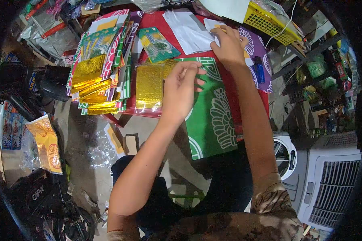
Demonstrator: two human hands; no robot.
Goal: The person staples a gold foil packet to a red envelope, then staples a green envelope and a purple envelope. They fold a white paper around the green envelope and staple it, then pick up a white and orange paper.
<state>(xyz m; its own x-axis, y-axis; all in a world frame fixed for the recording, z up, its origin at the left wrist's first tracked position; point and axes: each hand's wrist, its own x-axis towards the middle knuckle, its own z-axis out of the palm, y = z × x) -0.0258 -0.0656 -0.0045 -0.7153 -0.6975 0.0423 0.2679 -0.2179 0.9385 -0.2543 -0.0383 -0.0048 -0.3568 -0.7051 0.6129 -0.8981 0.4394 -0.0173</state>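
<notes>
My left hand [182, 89] hovers over a green sheet with white patterns [207, 116], fingers loosely curled and apart with nothing visible in them. Beside it, gold embossed packets [149, 86] lie at the table's near edge. My right hand [231, 47] reaches to the far side, fingers spread over a white and orange paper [247, 60]; its fingertips appear to touch the paper. To its left lie white papers in clear wrapping [187, 32]. A green and yellow printed packet [157, 45] rests between these papers and the stack.
A tall stack of patterned sheets and gold packets [96, 68] stands on the left of the red table [165, 20]. A blue lighter [260, 70] lies on a purple sheet [265, 82] at right. A yellow basket [271, 24] is at the far right, an air cooler [330, 180] below.
</notes>
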